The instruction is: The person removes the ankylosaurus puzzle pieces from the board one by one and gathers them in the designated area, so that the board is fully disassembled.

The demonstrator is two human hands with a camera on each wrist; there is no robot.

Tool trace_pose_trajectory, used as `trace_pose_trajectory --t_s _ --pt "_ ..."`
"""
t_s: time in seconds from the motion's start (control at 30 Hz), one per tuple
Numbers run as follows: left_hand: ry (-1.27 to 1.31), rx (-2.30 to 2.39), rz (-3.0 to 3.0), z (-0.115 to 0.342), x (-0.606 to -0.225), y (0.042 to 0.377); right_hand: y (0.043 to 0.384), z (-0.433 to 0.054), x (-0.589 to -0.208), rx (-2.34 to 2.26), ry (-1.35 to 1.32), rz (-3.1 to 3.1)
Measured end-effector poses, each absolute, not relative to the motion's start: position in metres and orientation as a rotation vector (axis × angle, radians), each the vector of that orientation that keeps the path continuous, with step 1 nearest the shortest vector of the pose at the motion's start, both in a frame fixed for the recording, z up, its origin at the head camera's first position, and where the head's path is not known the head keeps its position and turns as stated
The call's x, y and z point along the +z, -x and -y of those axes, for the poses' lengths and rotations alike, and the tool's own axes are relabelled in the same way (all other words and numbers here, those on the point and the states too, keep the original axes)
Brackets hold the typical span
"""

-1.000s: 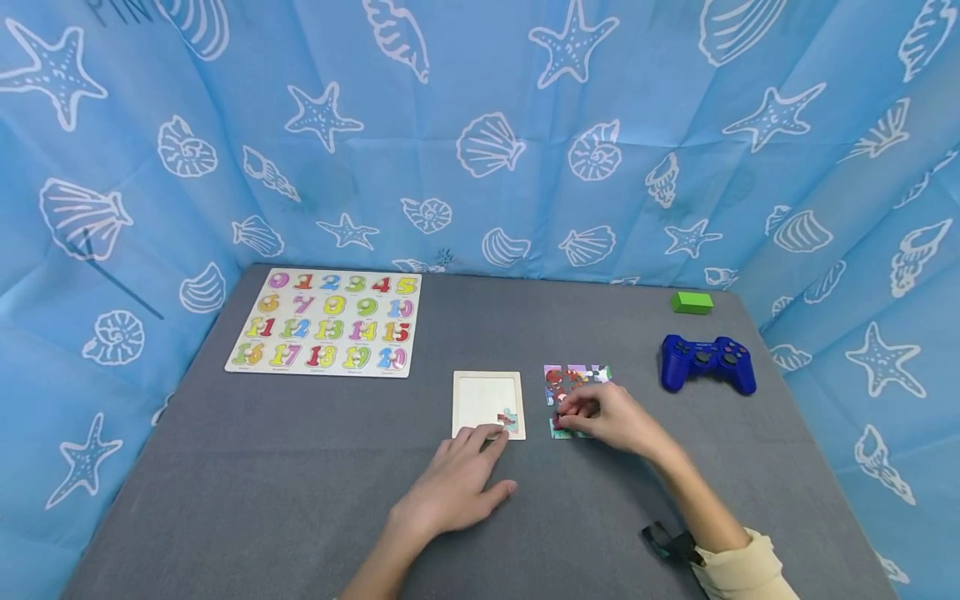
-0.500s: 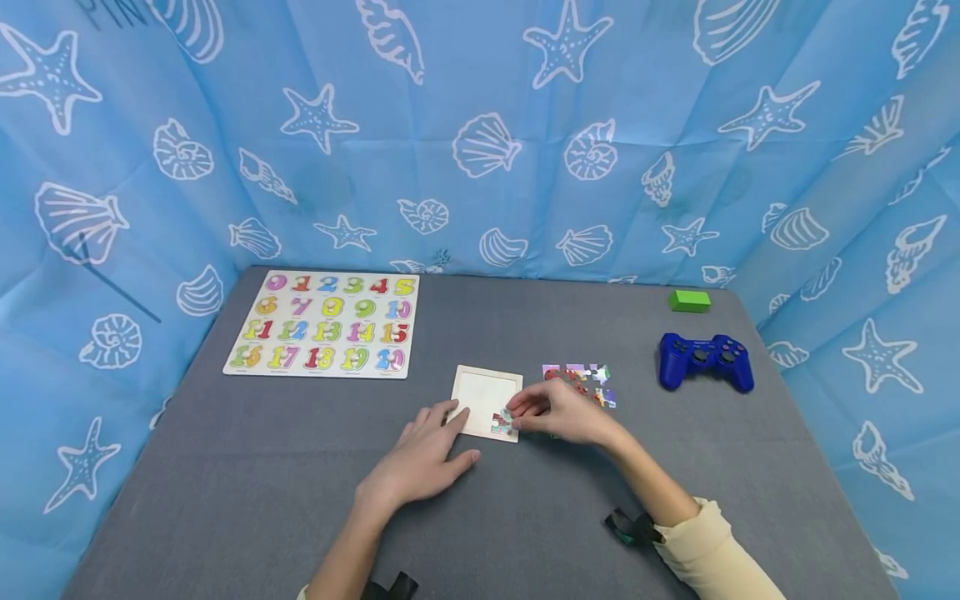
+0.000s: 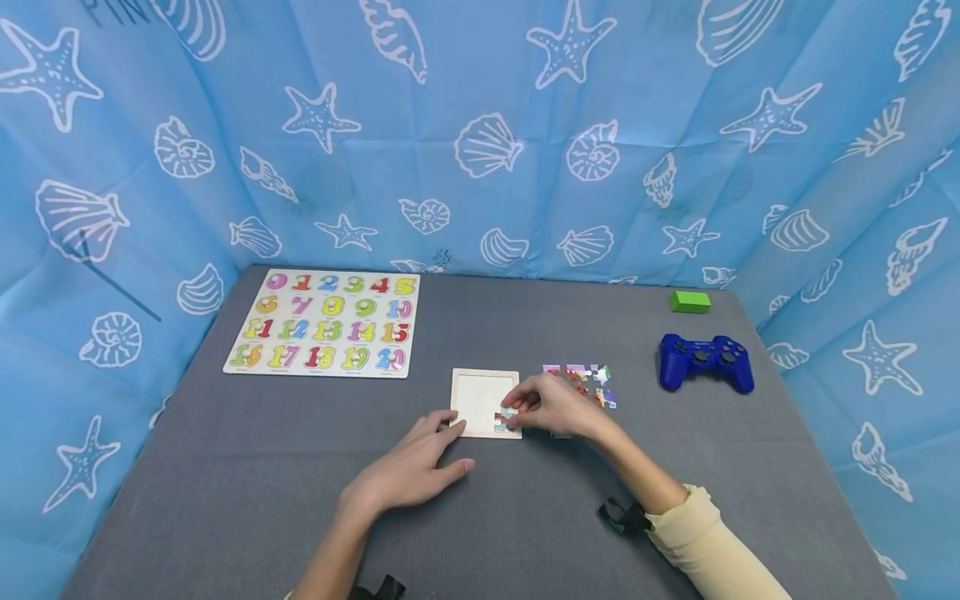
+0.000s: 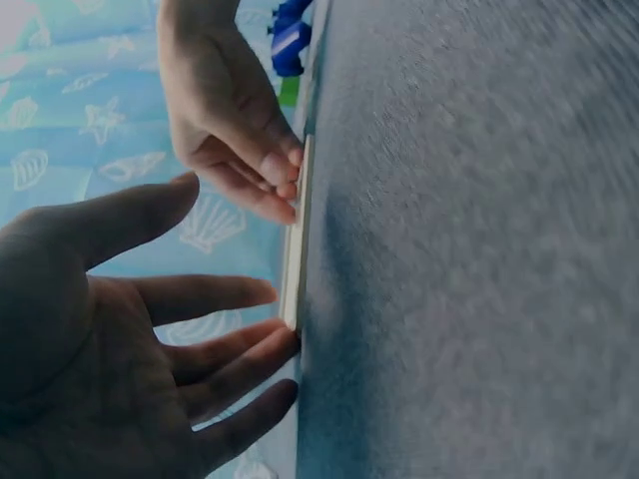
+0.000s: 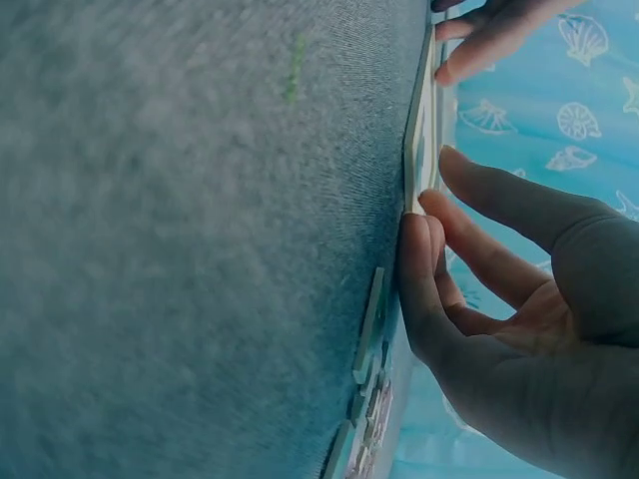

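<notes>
A square wooden puzzle tray (image 3: 472, 400) lies mid-table, with a puzzle piece (image 3: 498, 423) in its lower right corner. My right hand (image 3: 558, 406) reaches over the tray's right side, thumb and fingers curled, and pinches a pale teal puzzle piece (image 3: 510, 412) just above that corner. In the right wrist view, the fingers partly hide the piece. My left hand (image 3: 408, 467) has its fingers stretched out, and the fingertips rest at the tray's left edge; the thumb stands away from it. Several colourful puzzle pieces (image 3: 602, 392) lie right of the tray, partly behind my right hand.
A number puzzle board (image 3: 322, 322) lies at the back left of the grey table (image 3: 247, 467). A blue game controller (image 3: 707, 362) and a green block (image 3: 690, 302) are at the right. Behind the table hangs a blue curtain (image 3: 420, 83) with a seashell print.
My right hand has moved left from the loose pieces to the tray, bringing a piece. My left hand has shifted from the tray's lower edge to its left side.
</notes>
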State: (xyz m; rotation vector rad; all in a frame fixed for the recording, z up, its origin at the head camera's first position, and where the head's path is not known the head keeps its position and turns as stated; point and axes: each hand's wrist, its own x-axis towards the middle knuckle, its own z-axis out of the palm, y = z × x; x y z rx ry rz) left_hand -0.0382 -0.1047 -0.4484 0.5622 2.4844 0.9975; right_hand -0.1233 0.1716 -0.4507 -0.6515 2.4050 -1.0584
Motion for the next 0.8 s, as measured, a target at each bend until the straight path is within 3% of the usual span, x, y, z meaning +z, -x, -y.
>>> trace_pose_trajectory --t_s 0.8 --pt "-0.602 1.019 -2.479 0.1105 -0.4543 0.0419 0.1158 -0.1723 -0.4519 -1.122 0.67 -2.439"
